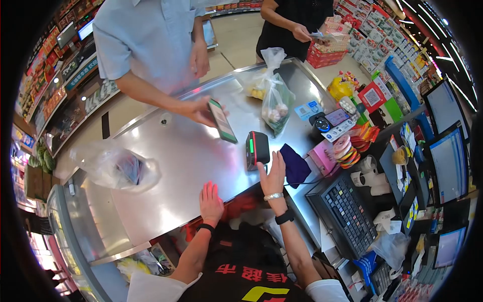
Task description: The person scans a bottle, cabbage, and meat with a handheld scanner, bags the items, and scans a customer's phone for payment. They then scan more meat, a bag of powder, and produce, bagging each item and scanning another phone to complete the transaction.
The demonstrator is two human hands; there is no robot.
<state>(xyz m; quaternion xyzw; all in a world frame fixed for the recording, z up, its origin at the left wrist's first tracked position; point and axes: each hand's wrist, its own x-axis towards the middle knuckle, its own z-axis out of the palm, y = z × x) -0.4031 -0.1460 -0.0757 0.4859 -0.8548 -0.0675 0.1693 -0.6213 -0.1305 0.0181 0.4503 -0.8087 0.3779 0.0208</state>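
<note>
My left hand (211, 203) rests at the near edge of the metal counter (161, 211), fingers stretched out and holding nothing. Just right of a small black payment box (260, 147) with red trim and a green-lit display is my right hand (273, 176), open, its fingertips close to the box. A dark blue cloth-like item (296, 166) lies beyond that hand. Across the counter, a person in a light blue shirt holds a phone (224, 123) over the counter near the box, screen tilted toward it.
Clear plastic bags of produce (276, 105) stand at the far side. Another plastic bag (123, 168) lies on the left. To the right are a keyboard (344, 214), monitors (448, 163) and wrapped sweets (347, 151). A second person stands behind near a red basket (327, 53).
</note>
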